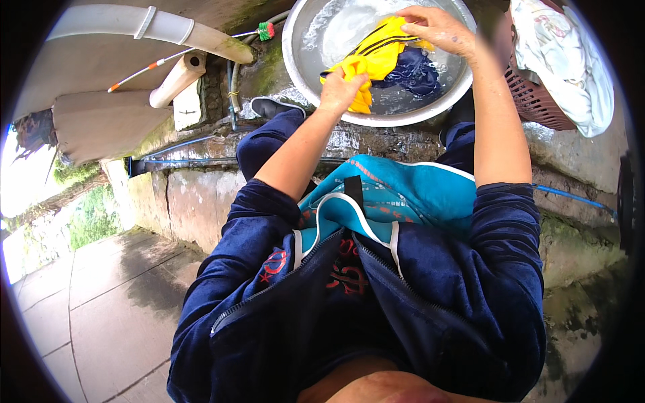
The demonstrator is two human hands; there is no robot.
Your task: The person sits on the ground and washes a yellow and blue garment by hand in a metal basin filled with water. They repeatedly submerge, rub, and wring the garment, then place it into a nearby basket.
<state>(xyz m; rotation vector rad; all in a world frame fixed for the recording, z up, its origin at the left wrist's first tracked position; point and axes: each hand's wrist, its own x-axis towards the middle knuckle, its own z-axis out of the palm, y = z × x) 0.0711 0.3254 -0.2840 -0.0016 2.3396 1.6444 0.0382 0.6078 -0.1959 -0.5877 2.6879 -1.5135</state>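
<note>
A wide metal basin [297, 65] with sudsy water stands before me. In it lies a wet garment, its yellow part [380, 55] striped with dark lines and lifted partly out of the water, beside dark navy cloth [415, 73] in the water. My left hand [342, 90] grips a bunched end of the yellow cloth near the basin's near rim. Over the far right end of the yellow cloth is my right hand [436, 31], its thumb and fingers pinching the edge by the dark stripes.
At the right a brown plastic basket [536, 98] carries pale wet cloth [564, 60]. To the left are a white plastic pipe [166, 27], a shorter pipe [176, 83] and a brush with green and red bristles [265, 31]. Thin blue hoses [196, 161] run along the wet stone ledge.
</note>
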